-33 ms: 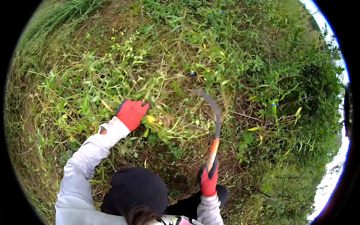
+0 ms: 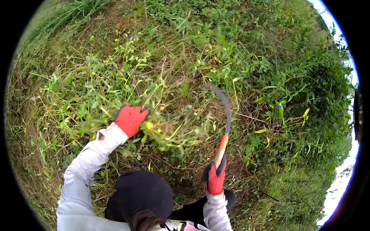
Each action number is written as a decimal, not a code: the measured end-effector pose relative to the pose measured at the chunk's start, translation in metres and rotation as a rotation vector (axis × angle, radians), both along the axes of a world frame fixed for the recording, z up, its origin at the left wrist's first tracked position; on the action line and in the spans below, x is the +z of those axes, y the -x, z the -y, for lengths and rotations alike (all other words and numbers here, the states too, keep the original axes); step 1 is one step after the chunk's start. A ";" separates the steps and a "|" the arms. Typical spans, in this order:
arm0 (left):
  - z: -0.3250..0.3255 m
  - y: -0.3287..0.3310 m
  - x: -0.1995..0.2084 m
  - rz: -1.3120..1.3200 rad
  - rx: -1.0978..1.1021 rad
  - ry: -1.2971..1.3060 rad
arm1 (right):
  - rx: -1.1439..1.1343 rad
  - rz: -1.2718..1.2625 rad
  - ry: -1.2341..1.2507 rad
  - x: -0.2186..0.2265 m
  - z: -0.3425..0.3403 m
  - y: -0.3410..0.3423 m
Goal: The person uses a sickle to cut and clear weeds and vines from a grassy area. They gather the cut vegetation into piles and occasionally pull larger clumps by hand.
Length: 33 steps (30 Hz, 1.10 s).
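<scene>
My left hand (image 2: 130, 120), in a red glove with dark fingertips, is closed around a bunch of cut weeds (image 2: 169, 134). The stems and leaves hang out to its right, partly blurred, with a small yellow patch near the glove. In a matching glove, my right hand (image 2: 216, 179) grips the wooden handle of a sickle (image 2: 228, 111). An orange band marks where the handle meets the blade. That dark curved blade points away from me, its tip bending left above the ground, apart from the bunch.
Low weeds and dry stalks cover the slope (image 2: 185, 73). Dense leafy bushes (image 2: 320, 84) stand at the right, and a long-leaved grass clump (image 2: 69, 15) at the far left. My dark-clothed knee (image 2: 140, 194) is bent at the lower middle.
My left hand has shifted slightly left with the weeds. My right hand has moved a little away from me, carrying the sickle blade farther out and to the right.
</scene>
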<state>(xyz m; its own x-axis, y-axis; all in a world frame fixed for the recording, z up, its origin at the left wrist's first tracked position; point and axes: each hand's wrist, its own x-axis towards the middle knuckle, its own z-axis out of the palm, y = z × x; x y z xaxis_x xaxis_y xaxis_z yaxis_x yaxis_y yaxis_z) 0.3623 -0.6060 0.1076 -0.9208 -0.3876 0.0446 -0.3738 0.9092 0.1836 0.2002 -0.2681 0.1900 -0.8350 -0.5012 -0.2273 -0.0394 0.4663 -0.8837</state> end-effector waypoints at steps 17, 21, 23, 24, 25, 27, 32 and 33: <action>0.111 -0.261 -0.042 0.054 0.873 -0.220 | 0.587 0.063 -0.343 -0.122 0.091 -0.062; 0.093 -0.140 0.035 -0.241 0.525 0.337 | 0.424 0.101 -0.120 -0.137 0.063 -0.093; 0.077 -0.082 0.059 -0.394 0.275 0.351 | 0.183 0.232 0.023 -0.145 0.048 -0.083; 0.059 -0.055 0.073 -0.355 0.171 0.274 | 0.047 0.263 0.007 -0.148 0.036 -0.076; 0.044 -0.041 0.078 -0.267 0.085 0.187 | -0.073 0.481 0.155 -0.120 0.043 -0.073; 0.014 -0.007 0.069 -0.271 -0.141 0.025 | -0.182 0.470 0.324 -0.090 0.041 -0.060; -0.073 0.043 -0.029 0.020 -0.436 -0.140 | -0.341 0.288 0.349 -0.072 -0.006 -0.018; -0.084 0.046 -0.037 0.127 -0.455 -0.173 | -0.366 0.278 0.359 -0.072 -0.016 -0.017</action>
